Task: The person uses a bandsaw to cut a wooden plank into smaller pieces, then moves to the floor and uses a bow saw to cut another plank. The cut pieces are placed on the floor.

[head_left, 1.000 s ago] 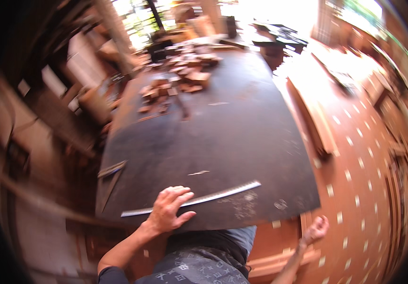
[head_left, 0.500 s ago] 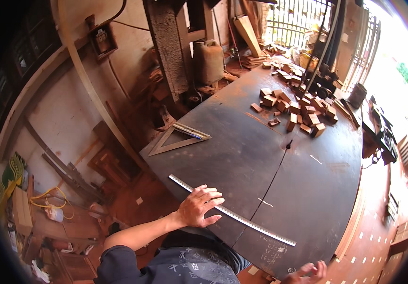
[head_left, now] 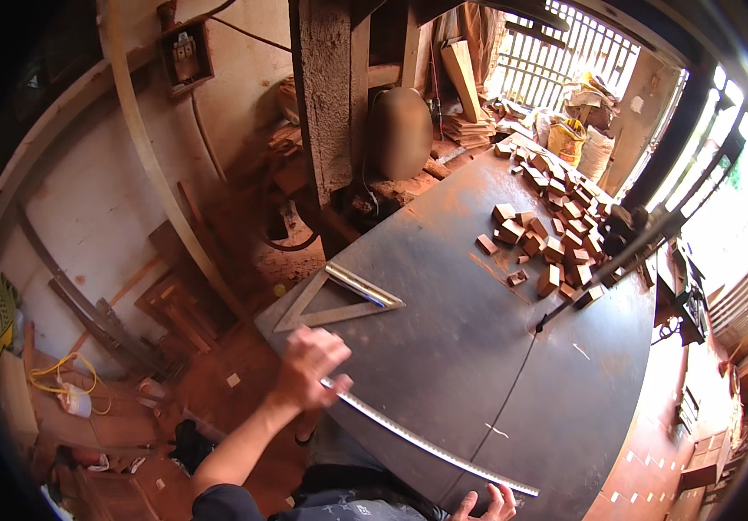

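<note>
A long white ruler [head_left: 426, 440] with fine markings lies slantwise across the near part of a dark, flat tabletop [head_left: 443, 347]. My left hand [head_left: 311, 369] is at the ruler's left end, somewhat blurred, with fingers bent and the thumb over the strip. Close to the ruler's right end, my right hand [head_left: 488, 505] enters at the lower edge. Its thumb and fingers are apart, the fingertips beside the ruler; the rest of that hand is cut off. Beyond my left hand lies a triangular set square [head_left: 309, 304] with a metal edge.
Several small wooden blocks [head_left: 550, 278] are heaped at the table's far right. A thin blade [head_left: 608, 269] rises from the slot [head_left: 513, 382] in the tabletop. A rough post [head_left: 326, 104] stands behind the far-left edge. Sacks [head_left: 566, 139] sit by the barred gate.
My left hand has slid left along the ruler to its end, its fingers now bent. My right hand has come in beside the ruler's right end. The view has shifted.
</note>
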A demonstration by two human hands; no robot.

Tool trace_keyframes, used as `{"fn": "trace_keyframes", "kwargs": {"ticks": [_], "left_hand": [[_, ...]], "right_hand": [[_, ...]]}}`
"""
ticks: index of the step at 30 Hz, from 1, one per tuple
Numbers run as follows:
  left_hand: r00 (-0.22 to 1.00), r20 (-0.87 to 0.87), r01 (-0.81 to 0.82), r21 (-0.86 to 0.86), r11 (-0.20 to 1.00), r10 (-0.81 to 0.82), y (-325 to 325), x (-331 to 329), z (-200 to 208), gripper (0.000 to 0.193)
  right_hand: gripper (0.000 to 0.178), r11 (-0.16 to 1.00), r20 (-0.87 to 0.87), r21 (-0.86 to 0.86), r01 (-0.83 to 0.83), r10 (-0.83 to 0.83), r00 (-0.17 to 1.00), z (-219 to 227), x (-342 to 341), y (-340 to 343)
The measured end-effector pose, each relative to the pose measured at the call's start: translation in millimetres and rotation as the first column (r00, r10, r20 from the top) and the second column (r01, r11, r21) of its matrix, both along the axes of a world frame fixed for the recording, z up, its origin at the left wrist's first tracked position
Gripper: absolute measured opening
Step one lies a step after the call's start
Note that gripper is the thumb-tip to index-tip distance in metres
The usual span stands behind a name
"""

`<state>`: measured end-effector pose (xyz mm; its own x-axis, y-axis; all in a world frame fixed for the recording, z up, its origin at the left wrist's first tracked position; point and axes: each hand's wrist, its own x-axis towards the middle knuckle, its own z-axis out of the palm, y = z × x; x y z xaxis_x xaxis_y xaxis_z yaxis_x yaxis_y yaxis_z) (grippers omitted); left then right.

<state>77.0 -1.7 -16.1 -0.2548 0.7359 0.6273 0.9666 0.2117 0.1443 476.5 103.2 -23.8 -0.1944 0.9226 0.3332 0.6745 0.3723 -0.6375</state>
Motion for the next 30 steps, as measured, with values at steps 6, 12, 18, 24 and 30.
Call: {"fn": "trace_keyframes", "kwargs": {"ticks": [6,12,18,24,30], "left_hand": [[0.884,0.402,-0.280,0.047,0.959,0.239,-36,-155,-42,0.075],[0.815,0.547,-0.050,-0.264,0.963,0.192,-17,-166,-20,0.097],[0.804,0.580,0.046,-0.280,0.959,0.131,-8,-168,-15,0.079],[0.871,0.488,0.110,-0.317,0.942,0.063,-11,-165,-23,0.072],[0.914,0.405,0.170,-0.409,0.897,0.011,-7,-166,-7,0.070]], "right_hand": [[0.043,0.880,0.203,0.305,0.363,-0.433,0.878,-18,-41,3],[0.053,0.875,0.319,0.266,0.405,-0.476,0.820,-39,-25,2],[0.061,0.868,0.336,0.193,0.458,-0.497,0.800,-31,-30,15],[0.064,0.841,0.406,0.089,0.534,-0.521,0.751,-27,-33,17],[0.067,0.817,0.374,-0.004,0.577,-0.534,0.758,-18,-31,-3]]}}
